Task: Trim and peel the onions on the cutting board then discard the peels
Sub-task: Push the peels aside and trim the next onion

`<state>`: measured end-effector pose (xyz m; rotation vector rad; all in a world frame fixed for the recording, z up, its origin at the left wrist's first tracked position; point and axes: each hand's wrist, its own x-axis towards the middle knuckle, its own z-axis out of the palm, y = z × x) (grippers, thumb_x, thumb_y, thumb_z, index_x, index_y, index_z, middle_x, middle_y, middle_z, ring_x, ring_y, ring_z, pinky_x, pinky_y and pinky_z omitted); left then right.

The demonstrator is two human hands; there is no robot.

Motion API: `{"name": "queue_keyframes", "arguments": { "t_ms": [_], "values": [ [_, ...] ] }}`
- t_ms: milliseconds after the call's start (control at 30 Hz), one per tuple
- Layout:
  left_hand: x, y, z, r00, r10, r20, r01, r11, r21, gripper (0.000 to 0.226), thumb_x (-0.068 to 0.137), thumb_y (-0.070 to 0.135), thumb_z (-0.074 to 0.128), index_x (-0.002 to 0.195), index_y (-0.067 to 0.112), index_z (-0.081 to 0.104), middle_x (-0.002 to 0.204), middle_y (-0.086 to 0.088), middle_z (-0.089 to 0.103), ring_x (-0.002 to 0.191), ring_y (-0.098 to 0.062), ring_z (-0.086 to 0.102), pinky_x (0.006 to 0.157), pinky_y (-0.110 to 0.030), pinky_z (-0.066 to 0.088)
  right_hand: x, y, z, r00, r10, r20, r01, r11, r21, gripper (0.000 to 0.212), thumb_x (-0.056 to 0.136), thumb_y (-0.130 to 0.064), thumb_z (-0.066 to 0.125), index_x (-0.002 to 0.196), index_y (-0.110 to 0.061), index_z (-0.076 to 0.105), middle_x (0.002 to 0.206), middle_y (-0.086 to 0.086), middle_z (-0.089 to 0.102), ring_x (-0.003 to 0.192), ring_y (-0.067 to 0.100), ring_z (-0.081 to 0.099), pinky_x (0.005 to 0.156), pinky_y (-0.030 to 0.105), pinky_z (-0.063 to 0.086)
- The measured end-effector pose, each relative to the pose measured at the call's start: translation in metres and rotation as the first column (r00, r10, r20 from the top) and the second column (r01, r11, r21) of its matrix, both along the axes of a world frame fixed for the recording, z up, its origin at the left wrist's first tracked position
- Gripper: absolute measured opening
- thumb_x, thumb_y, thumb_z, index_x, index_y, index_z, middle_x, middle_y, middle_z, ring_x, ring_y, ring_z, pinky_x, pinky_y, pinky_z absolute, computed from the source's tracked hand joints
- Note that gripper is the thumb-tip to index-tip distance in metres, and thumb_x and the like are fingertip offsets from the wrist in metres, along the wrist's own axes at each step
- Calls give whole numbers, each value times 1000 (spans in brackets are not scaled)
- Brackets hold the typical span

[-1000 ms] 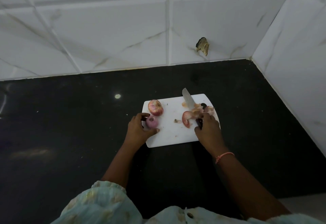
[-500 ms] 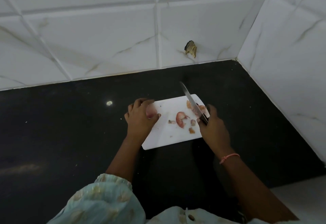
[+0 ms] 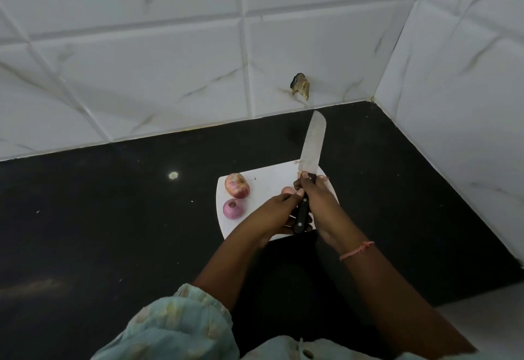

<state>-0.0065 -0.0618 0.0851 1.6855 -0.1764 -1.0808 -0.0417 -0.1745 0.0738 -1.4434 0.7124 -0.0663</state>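
A white cutting board (image 3: pixel 269 181) lies on the black counter. On its left part sit an unpeeled onion (image 3: pixel 237 185) and, nearer me, a peeled purple onion (image 3: pixel 233 208). My right hand (image 3: pixel 321 203) grips the black handle of a knife (image 3: pixel 313 146), whose broad blade points away from me over the board's far edge. My left hand (image 3: pixel 276 213) is beside it with curled fingers under the handle. It holds a pinkish onion piece (image 3: pixel 287 190) at the thumb. My hands hide the board's right part.
The black counter (image 3: pixel 113 232) runs left and right of the board. White tiled walls (image 3: pixel 170 61) meet in a corner at the far right. A damaged spot (image 3: pixel 300 87) shows low on the back wall.
My left hand let go of the onions and moved right to the pinkish piece. My right hand raised the knife, which now points away. Both onions are uncovered.
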Motion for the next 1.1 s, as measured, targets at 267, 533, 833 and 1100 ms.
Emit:
{"name": "queue_keyframes", "arguments": {
  "t_ms": [267, 533, 833, 1100],
  "values": [
    [18, 31, -2, 997, -68, 27, 67, 998, 16, 37, 109, 39, 34, 117, 17, 62, 73, 1, 48, 52, -6, 38, 49, -19, 33, 8, -2, 2, 996, -69, -49, 79, 967, 243, 17, 97, -27, 55, 82, -23, 62, 84, 0, 71, 80, 18, 62, 74, 33, 44],
    [52, 79, 14, 938, -284, 198, 242, 947, 210, 35, 109, 31, 39, 122, 14, 67, 70, 2, 45, 49, -6, 35, 50, -17, 32, 38, -38, -5, 915, -363, -177, 391, 690, 608, 17, 100, -8, 50, 90, -1, 60, 90, 15, 63, 82, 23, 63, 75, 38, 54],
    [74, 117, 19, 912, -282, 296, 172, 922, 348, 30, 101, 39, 55, 106, 15, 72, 67, 4, 56, 58, -10, 44, 57, -18, 39, 22, -63, -11, 928, -325, -183, 321, 946, -54, 28, 100, -22, 48, 89, -6, 68, 76, 4, 67, 62, 13, 58, 56, 26, 45],
    [71, 110, 23, 846, -105, 523, -35, 967, 251, 14, 100, 32, 59, 110, 31, 68, 89, 5, 66, 76, -10, 56, 66, -23, 42, 10, -53, -33, 999, 2, -51, -42, 611, -790, 10, 89, -5, 62, 93, -14, 66, 98, 5, 65, 99, 21, 59, 83, 30, 51]
  ]
}}
